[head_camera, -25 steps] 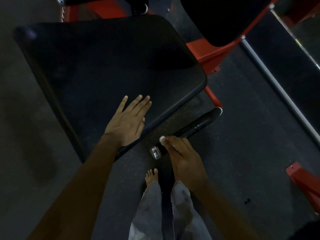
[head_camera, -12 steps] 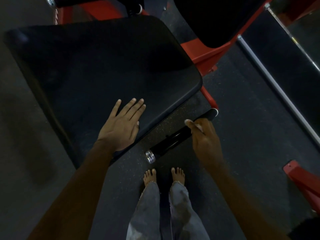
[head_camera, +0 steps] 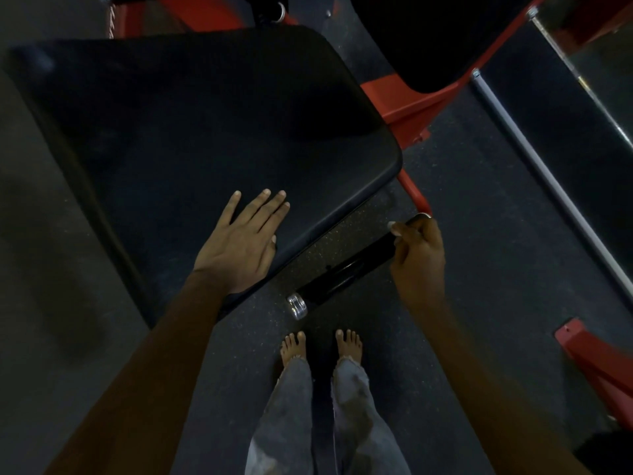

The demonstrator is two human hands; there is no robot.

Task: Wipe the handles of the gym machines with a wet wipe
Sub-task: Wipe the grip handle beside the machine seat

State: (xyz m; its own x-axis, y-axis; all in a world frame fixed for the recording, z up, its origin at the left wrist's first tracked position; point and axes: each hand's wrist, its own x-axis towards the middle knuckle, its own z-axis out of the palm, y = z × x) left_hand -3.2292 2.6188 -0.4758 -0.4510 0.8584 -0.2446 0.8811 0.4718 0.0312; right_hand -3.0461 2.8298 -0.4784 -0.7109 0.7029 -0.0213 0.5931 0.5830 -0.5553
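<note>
The handle (head_camera: 342,277) is a black, glossy bar with a chrome end cap (head_camera: 296,305). It lies on a diagonal just beside the lower right edge of the black seat pad (head_camera: 191,132). Its long axis runs from the cap, nearest the person's bare feet (head_camera: 322,344), up and to the right, where it meets the red frame tube (head_camera: 412,192).

The right hand (head_camera: 419,258) sits at the upper, frame end of the handle. Its grip is closed: the fingers curl over the bar and the thumb lies along the top. A small pale patch shows at the thumb tip. It may be the wet wipe, but it is too small to confirm.

The left hand (head_camera: 245,241) lies flat on the seat pad, palm down, fingers straight and slightly spread. It holds nothing and does not touch the handle.

Assessment: the wiping hand is at the far end of its travel, so the bare length of the handle runs down and to the left of the grip, toward the cap. The coming stroke would most likely follow that axis back toward the person. The right hand is the only one on the bar. The left is near it but acts as a brace.

A loose grip may leave the underside of the bar unwiped.
</note>
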